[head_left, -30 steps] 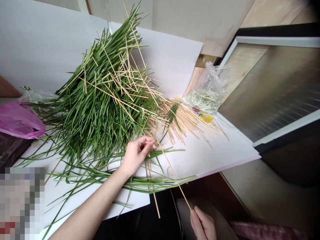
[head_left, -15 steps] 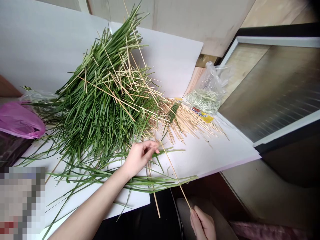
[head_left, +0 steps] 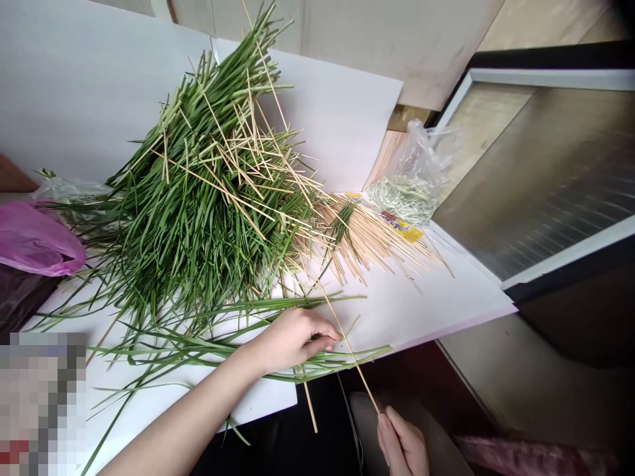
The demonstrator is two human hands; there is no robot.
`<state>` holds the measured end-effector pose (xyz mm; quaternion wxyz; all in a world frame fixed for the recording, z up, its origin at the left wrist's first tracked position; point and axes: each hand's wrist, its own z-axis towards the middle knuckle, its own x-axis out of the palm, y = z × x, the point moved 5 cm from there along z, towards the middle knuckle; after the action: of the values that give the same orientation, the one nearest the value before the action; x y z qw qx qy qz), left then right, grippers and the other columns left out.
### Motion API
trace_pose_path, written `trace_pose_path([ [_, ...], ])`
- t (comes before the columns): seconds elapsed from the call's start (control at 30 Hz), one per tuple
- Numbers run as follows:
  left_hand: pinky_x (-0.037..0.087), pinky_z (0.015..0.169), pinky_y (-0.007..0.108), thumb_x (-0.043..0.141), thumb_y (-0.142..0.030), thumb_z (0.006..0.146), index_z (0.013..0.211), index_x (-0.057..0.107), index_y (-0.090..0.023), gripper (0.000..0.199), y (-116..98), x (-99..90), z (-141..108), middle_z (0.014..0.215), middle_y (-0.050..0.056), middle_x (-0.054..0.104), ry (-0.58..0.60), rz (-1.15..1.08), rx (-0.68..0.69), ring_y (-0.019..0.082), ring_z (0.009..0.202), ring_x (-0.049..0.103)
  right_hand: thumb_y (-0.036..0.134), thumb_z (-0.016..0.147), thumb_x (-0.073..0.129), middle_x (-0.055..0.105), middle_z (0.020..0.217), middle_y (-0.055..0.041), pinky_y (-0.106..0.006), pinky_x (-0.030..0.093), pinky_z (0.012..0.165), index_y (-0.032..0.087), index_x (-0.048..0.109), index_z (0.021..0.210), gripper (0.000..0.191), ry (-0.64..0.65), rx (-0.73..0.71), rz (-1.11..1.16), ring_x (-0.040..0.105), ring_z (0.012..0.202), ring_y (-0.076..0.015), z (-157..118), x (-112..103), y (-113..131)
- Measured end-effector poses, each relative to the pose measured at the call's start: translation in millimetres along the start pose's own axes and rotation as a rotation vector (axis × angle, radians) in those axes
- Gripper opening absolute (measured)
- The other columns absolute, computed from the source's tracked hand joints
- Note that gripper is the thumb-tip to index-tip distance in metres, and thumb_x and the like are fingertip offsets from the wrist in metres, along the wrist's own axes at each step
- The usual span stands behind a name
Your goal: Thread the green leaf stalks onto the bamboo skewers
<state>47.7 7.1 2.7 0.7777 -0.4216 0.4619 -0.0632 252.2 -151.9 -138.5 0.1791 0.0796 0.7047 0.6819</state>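
Observation:
A thin bamboo skewer (head_left: 364,382) slants up and to the left from my right hand (head_left: 403,441), whose thumb and fingers are closed round its near end. My left hand (head_left: 302,337) is pinched beside the middle of that skewer. A short green stalk of garlic chive (head_left: 354,324) sticks out past its fingertips; the rest of the stalk cannot be told apart. Long loose garlic chives (head_left: 198,350) lie under and around my left wrist. Behind them rises a large heap of garlic chives (head_left: 198,211), with several bamboo skewers strewn over it.
A fan of bamboo skewers (head_left: 372,238) covers the table's right part, near a clear bag of pale green strands (head_left: 407,198). A purple plastic bag (head_left: 40,241) is at the left. One loose skewer (head_left: 310,406) juts over the table's front edge. A framed glass panel (head_left: 546,178) stands right.
My left hand has moved right and toward me, down along the skewer, and a chive stalk now shows at its fingertips. My right hand and the skewer have stayed in place.

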Motion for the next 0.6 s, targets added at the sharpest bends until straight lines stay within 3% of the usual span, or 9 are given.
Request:
trace_pose_path([
  [0.13, 0.049, 0.081, 0.029, 0.06, -0.022, 0.095, 0.104, 0.076, -0.023, 0.018, -5, -5.2, 1, 0.097, 0.004, 0.078, 0.002, -0.006, 0.029, 0.019, 0.089, 0.071, 0.065, 0.089, 0.067, 0.034, 0.052, 0.0044, -0.022, 0.036, 0.036, 0.021, 0.047, 0.058, 0.057, -0.008, 0.008, 0.011, 0.037, 0.041, -0.0111, 3, 0, 1],
  [0.23, 0.047, 0.09, 0.035, 0.055, -0.027, 0.099, 0.104, 0.075, -0.021, 0.021, 1, -17.3, 4, 0.101, 0.006, 0.076, -0.161, 0.1, -0.001, 0.021, 0.095, 0.067, 0.065, 0.089, 0.066, 0.033, 0.053, 0.0043, -0.022, 0.036, 0.036, 0.021, 0.047, 0.058, 0.057, -0.006, 0.004, 0.018, 0.034, 0.042, -0.0113, 3, 1, 3],
  [0.33, 0.045, 0.095, 0.041, 0.053, -0.026, 0.099, 0.118, 0.07, -0.021, 0.026, 14, -21.2, 4, 0.114, 0.009, 0.07, -0.285, 0.371, -0.105, 0.025, 0.104, 0.06, 0.066, 0.089, 0.065, 0.033, 0.054, 0.0045, -0.022, 0.038, 0.038, 0.022, 0.045, 0.057, 0.057, 0.01, -0.013, 0.016, 0.032, 0.045, -0.0117, 3, 4, 4],
  [0.47, 0.043, 0.087, 0.042, 0.058, -0.025, 0.096, 0.117, 0.07, -0.022, 0.024, 23, -10.9, 4, 0.112, 0.009, 0.069, -0.214, 0.649, -0.15, 0.028, 0.102, 0.056, 0.062, 0.094, 0.061, 0.027, 0.055, 0.0066, -0.021, 0.032, 0.039, 0.022, 0.039, 0.058, 0.058, 0.05, -0.057, 0.015, 0.025, 0.047, -0.0108, 4, 7, 4],
  [0.6, 0.039, 0.086, 0.042, 0.057, -0.022, 0.096, 0.101, 0.071, -0.021, 0.014, 21, -8.8, 3, 0.106, 0.007, 0.071, -0.218, 0.677, -0.158, 0.027, 0.097, 0.056, 0.061, 0.096, 0.058, 0.024, 0.058, 0.0075, -0.022, 0.027, 0.041, 0.023, 0.035, 0.062, 0.057, 0.061, -0.082, 0.018, 0.021, 0.049, -0.0106, 4, 9, 3],
])
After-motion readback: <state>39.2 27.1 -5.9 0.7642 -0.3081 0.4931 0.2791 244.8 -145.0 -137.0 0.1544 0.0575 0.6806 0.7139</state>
